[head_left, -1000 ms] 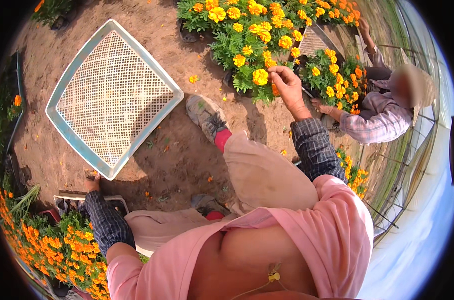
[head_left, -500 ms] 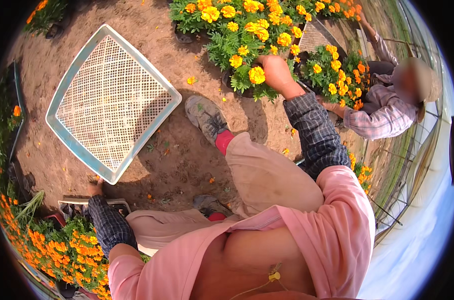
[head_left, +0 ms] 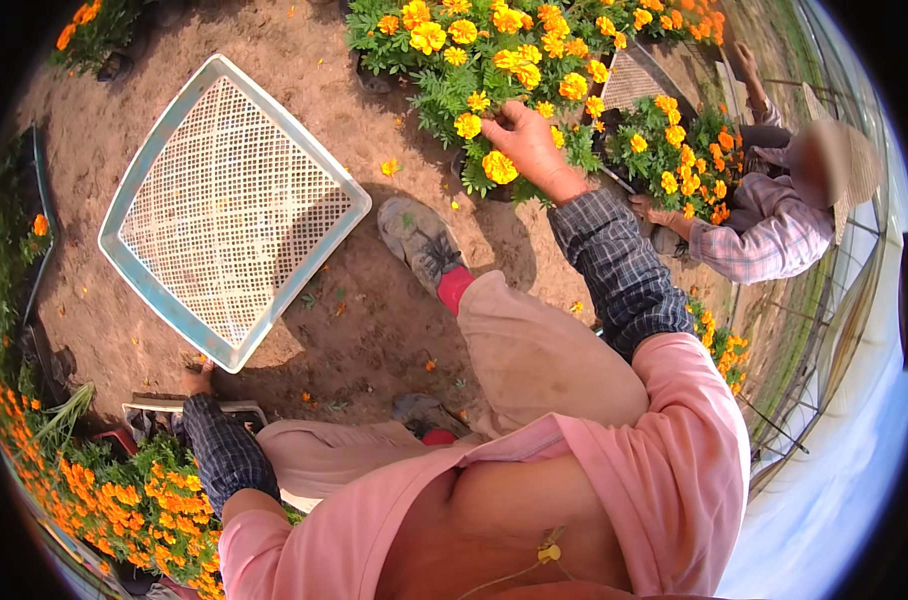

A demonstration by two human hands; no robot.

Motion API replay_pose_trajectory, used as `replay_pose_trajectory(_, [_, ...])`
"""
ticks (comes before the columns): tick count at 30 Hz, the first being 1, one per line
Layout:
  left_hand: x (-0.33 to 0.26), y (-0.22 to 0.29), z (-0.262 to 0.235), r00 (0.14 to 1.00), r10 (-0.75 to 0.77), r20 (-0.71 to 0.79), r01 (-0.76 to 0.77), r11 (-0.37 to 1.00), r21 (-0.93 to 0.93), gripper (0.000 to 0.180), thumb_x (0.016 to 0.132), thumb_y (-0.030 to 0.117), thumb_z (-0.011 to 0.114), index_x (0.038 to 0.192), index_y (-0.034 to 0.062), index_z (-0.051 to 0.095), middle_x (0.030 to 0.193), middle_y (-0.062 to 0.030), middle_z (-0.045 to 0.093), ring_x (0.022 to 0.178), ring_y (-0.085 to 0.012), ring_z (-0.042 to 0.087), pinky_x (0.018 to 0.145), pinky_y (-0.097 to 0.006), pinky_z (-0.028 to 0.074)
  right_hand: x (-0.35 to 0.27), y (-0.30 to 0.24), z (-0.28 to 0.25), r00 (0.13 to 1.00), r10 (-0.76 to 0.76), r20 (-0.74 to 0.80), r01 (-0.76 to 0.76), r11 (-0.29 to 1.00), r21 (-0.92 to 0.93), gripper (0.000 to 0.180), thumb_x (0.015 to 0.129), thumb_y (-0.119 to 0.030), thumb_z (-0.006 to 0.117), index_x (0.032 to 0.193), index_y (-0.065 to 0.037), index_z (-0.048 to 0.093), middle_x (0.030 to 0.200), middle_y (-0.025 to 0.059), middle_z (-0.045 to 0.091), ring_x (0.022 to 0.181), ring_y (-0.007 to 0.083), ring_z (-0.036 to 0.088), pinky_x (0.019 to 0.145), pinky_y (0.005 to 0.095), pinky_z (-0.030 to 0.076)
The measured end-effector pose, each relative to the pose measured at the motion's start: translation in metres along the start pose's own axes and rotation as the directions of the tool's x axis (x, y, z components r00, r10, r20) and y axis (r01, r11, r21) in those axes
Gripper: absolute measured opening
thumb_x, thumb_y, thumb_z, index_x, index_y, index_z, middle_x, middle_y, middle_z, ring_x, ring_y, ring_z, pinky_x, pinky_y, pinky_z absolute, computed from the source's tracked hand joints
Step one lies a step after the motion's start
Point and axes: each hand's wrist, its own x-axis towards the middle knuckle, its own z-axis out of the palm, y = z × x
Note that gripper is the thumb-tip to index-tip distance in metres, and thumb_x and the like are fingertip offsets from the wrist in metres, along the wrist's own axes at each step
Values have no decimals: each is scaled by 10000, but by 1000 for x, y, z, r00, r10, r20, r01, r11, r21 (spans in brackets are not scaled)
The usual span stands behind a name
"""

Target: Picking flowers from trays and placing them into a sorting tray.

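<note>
My right hand (head_left: 530, 148) is over a clump of potted marigolds (head_left: 444, 95), its fingers bent and drawn together just above a yellow-orange bloom (head_left: 499, 168). Whatever those fingers may hold is too small to make out. Low at the left, my left hand (head_left: 198, 379) is at the near rim of a large plastic mesh tray (head_left: 159, 315) with a blue-white frame. Its fingers seem closed on that rim, partly hidden beneath it. The tray has nothing in it.
At right a co-worker in a straw hat (head_left: 854, 165) crouches beside more marigolds (head_left: 674, 150). A small tray (head_left: 249, 410) lies by my left forearm. Orange marigolds (head_left: 124, 500) line the left side. My shoe (head_left: 414, 240) stands on bare soil between tray and pots.
My right hand has lifted slightly away from the bloom, toward the left and up, uncovering its fingers. The left hand stays at the tray's rim. The co-worker's head has turned a little.
</note>
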Motion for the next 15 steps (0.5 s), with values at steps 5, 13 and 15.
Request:
replay_pose_trajectory(5, [-15, 33, -2, 1000, 17, -2, -17, 1000, -8, 713, 587, 530, 792, 826, -101, 561, 762, -208, 622, 681, -308, 578, 619, -417, 467, -7, -13, -13, 880, 348, 323, -475, 664, 578, 109, 849, -126, 590, 801, -29, 582, 704, 58, 591, 573, 118, 527, 498, 241, 436])
replay_pose_trajectory(13, [-23, 31, -18, 997, -70, 44, 67, 995, 75, 701, 627, 505, 785, 885, -99, 541, 776, -203, 614, 704, -283, 579, 649, -397, 474, -113, -21, -41, 402, 276, 873, -766, 624, 156, 234, 812, -179, 671, 987, -42, 599, 795, 16, 594, 629, 83, 525, 511, 225, 414])
replay_pose_trajectory(15, [-15, 36, -17, 998, -51, 39, 51, 999, -11, 682, 638, 479, 791, 904, -99, 544, 797, -199, 620, 710, -274, 582, 665, -396, 478, -149, 45, -28, 444, 414, 794, -454, 869, -199, 485, 723, -324, 754, 1054, -16, 579, 860, 94, 634, 697, 183, 610, 604, 304, 489])
